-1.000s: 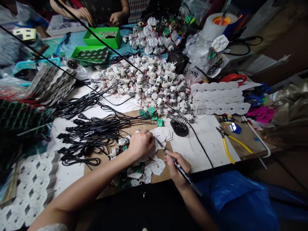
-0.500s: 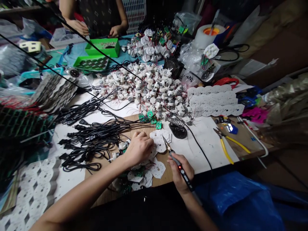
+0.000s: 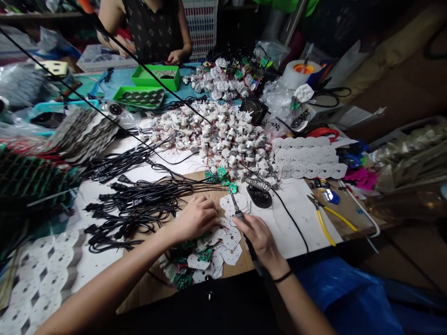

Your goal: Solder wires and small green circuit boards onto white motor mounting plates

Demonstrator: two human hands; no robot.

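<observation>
My right hand (image 3: 260, 237) grips a soldering iron (image 3: 239, 214) by its dark handle, the metal tip pointing away over a white circuit board (image 3: 226, 203). Whether the tip touches the board I cannot tell. To the left, my left hand (image 3: 198, 216) is closed with its fingers curled down; what they hold is hidden beneath them. Loose white boards (image 3: 228, 253) and small green boards (image 3: 205, 254) lie in a heap below that hand. Just beyond the white board sits another small green circuit board (image 3: 233, 187), joined to black cables (image 3: 150, 197).
A soldering iron stand (image 3: 260, 196) with a coil and yellow-handled pliers (image 3: 324, 218) lie to the right. Behind rises a large pile of white wired parts (image 3: 216, 132). White board panels (image 3: 307, 158) sit beside it. Across the table is another person (image 3: 153, 32) near green trays (image 3: 139, 97).
My right hand has moved up and left with the soldering iron, which now points more steeply away. My left hand has drawn back leftward, uncovering more of the white boards.
</observation>
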